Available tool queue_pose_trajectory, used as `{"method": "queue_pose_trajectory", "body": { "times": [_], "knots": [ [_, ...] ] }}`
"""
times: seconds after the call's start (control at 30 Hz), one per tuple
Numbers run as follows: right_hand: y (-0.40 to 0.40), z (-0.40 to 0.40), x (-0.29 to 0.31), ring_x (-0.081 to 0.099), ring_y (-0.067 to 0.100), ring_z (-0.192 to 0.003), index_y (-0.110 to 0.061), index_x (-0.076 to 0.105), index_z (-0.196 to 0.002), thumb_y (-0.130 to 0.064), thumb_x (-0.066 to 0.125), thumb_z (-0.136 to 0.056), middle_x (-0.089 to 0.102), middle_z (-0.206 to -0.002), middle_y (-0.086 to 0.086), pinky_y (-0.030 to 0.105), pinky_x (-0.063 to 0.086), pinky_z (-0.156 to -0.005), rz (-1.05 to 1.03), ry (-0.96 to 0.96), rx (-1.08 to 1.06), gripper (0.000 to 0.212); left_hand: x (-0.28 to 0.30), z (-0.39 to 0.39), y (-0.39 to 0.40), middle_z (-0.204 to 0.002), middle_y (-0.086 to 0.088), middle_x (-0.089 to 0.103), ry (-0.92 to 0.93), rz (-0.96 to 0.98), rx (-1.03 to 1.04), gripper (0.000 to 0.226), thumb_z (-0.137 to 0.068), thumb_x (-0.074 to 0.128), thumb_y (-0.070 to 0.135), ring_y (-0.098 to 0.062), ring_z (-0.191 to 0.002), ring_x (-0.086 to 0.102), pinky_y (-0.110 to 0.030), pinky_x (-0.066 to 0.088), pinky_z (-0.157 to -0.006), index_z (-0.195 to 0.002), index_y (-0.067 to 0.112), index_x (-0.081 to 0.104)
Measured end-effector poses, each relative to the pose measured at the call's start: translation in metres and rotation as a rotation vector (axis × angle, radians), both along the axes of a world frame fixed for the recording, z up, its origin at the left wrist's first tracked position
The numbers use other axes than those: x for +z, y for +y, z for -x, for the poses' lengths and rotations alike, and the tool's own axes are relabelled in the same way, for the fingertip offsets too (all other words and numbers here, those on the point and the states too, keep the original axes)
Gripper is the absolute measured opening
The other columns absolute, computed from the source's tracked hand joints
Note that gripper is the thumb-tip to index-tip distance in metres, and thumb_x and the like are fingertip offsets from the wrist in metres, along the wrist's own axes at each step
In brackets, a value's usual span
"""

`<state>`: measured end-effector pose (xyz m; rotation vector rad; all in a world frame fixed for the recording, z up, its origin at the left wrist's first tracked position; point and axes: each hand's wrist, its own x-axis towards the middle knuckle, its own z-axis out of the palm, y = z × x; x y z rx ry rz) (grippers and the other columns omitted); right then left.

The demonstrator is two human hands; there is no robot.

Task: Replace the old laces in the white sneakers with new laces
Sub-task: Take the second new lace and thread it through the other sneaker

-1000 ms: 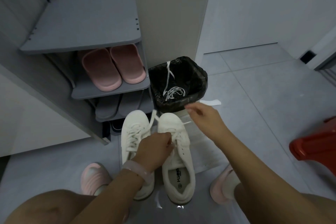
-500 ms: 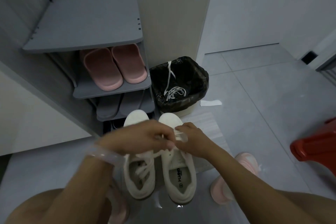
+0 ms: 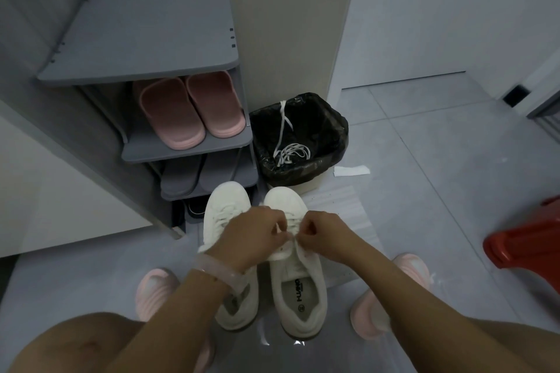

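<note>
Now the right sneaker [image 3: 298, 288] is worked at its lacing, both hands bunched over the tongue. The left hand [image 3: 253, 239] is curled, its fingers [image 3: 277, 225] pinched on the white lace [image 3: 291, 232]; the right hand [image 3: 322, 235] is likewise clenched on that lace, knuckles nearly touching the left. The left sneaker [image 3: 225, 212] is set just beside its mate, toes pointed at the grey shelf rack [image 3: 188, 148], whose lower edge is close ahead. A black-lined bin [image 3: 330, 142] with crinkled plastic is found just beyond the toes, and coiled old laces [image 3: 289, 153] are seen inside. Open tiled floor [image 3: 439, 160] is left to the right, bounded by a glossy red stool [image 3: 527, 242]. Soft pink slippers [image 3: 194, 112] are held on the rack's shelf.
</note>
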<state>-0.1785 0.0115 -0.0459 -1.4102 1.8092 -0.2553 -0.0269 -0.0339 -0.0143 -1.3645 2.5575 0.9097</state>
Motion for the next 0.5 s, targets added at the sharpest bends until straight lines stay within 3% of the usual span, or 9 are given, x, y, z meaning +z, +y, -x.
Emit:
{"method": "queue_pose_trajectory", "body": {
  "times": [0.1, 0.23, 0.4, 0.5],
  "knots": [
    [-0.003, -0.002, 0.000, 0.049, 0.013, -0.079, -0.019, 0.051, -0.076, -0.012, 0.057, -0.085, 0.052, -0.084, -0.003, 0.016, 0.037, -0.060, 0.025, 0.036, 0.094, 0.012, -0.015, 0.007, 0.012, -0.113, -0.003, 0.056, -0.079, -0.031, -0.072, 0.030, -0.091, 0.049, 0.033, -0.020, -0.106, 0.053, -0.032, 0.045, -0.087, -0.115, 0.019, 0.060],
    [-0.002, 0.003, -0.002, 0.049, 0.010, -0.072, -0.021, 0.050, -0.066, -0.008, 0.056, -0.084, 0.051, -0.074, -0.007, 0.020, 0.041, -0.064, -0.027, -0.199, -0.045, 0.023, -0.023, 0.006, 0.012, -0.109, -0.004, 0.058, -0.013, -0.079, -0.055, 0.031, -0.093, 0.043, 0.028, -0.020, -0.101, 0.056, -0.030, 0.044, -0.078, -0.116, 0.020, 0.061],
    [0.000, -0.001, 0.002, 0.047, 0.007, -0.060, -0.015, 0.051, -0.073, -0.003, 0.051, -0.087, 0.054, -0.067, -0.003, 0.018, 0.037, -0.054, -0.023, -0.418, -0.233, 0.018, -0.027, 0.002, 0.013, -0.096, -0.005, 0.065, 0.043, -0.103, -0.025, 0.025, -0.091, 0.045, 0.026, -0.023, -0.090, 0.061, -0.033, 0.047, -0.073, -0.099, 0.018, 0.067],
    [-0.005, 0.005, 0.010, 0.054, 0.009, -0.068, -0.014, 0.056, -0.081, -0.003, 0.049, -0.086, 0.060, -0.070, -0.002, 0.019, 0.042, -0.061, 0.035, -0.318, -0.143, 0.014, -0.030, 0.003, 0.015, -0.092, -0.008, 0.065, 0.023, -0.078, 0.014, 0.025, -0.090, 0.049, 0.030, -0.026, -0.088, 0.061, -0.033, 0.046, -0.071, -0.087, 0.013, 0.066]
  ]
}}
